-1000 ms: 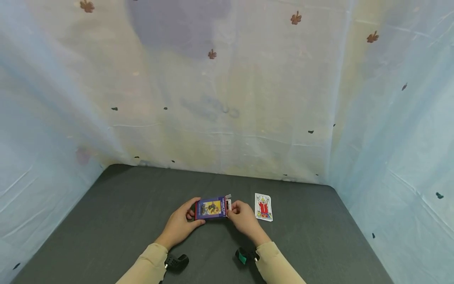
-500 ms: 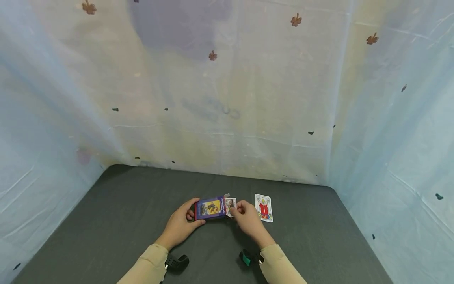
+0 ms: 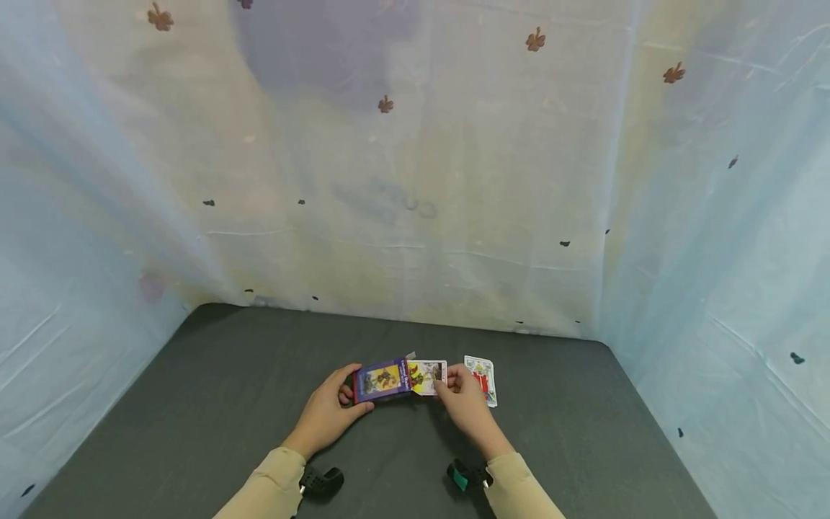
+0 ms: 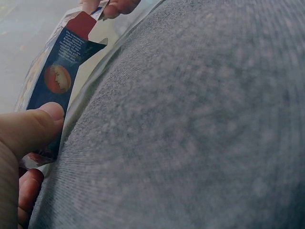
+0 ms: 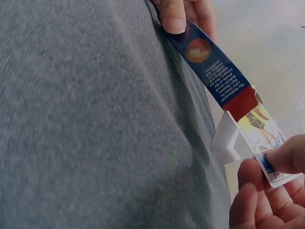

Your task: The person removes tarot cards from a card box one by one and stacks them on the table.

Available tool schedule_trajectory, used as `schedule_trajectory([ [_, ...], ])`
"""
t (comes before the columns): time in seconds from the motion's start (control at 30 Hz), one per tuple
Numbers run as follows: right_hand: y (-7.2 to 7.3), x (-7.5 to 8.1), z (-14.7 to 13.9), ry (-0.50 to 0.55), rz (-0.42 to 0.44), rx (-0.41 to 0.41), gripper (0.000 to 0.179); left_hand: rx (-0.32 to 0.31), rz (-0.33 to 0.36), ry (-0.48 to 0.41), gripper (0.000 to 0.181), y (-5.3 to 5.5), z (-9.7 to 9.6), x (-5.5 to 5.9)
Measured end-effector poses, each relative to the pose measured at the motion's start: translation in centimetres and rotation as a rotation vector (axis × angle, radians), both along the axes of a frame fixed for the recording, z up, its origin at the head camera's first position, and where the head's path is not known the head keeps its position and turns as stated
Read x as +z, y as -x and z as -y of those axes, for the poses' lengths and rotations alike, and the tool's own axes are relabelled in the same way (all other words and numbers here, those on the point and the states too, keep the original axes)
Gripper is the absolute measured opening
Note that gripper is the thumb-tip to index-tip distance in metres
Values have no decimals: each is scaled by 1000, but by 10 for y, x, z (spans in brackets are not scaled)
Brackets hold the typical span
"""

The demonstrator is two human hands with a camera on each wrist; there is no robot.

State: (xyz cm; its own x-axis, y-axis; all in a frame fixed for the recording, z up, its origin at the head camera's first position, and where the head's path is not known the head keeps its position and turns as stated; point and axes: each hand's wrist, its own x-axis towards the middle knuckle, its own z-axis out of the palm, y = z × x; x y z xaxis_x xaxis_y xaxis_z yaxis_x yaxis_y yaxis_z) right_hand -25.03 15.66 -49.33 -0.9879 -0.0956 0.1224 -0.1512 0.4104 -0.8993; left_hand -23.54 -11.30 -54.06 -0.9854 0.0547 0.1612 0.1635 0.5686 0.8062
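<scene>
A blue and purple tarot card box (image 3: pixel 381 380) with a yellow picture on its front lies in the grip of my left hand (image 3: pixel 326 406), thumb along one side. In the left wrist view the thumb presses the dark blue side of the box (image 4: pixel 58 78). The red flap (image 5: pixel 239 102) stands out at the box's open end. From that end a tarot card (image 3: pixel 424 376) sticks out, yellow with a white border. My right hand (image 3: pixel 468 404) pinches its outer end between thumb and fingers. The rest of the card is hidden inside the box.
A small stack of cards (image 3: pixel 489 382), red figure on top, lies on the dark table (image 3: pixel 259 375) just beyond my right hand, which partly covers it. A pale curtain (image 3: pixel 454 180) rises behind the table's far edge.
My right hand has moved to the right, drawing the card farther out of the box. The left hand and the box have stayed nearly in place.
</scene>
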Motion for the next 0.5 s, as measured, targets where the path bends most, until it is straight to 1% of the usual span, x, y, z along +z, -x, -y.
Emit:
schedule_trajectory([
  [0.13,-2,0,-3,-31,3,8,38,3,-11,6,79,-1,0,-1],
  [0.2,-2,-1,-5,-39,5,22,43,6,-5,6,79,0,0,-1],
  [0.4,-1,-4,-8,-10,7,54,42,8,9,0,78,1,-1,0],
  [0.5,-1,-5,-9,-5,11,53,44,13,6,5,78,1,-1,0],
])
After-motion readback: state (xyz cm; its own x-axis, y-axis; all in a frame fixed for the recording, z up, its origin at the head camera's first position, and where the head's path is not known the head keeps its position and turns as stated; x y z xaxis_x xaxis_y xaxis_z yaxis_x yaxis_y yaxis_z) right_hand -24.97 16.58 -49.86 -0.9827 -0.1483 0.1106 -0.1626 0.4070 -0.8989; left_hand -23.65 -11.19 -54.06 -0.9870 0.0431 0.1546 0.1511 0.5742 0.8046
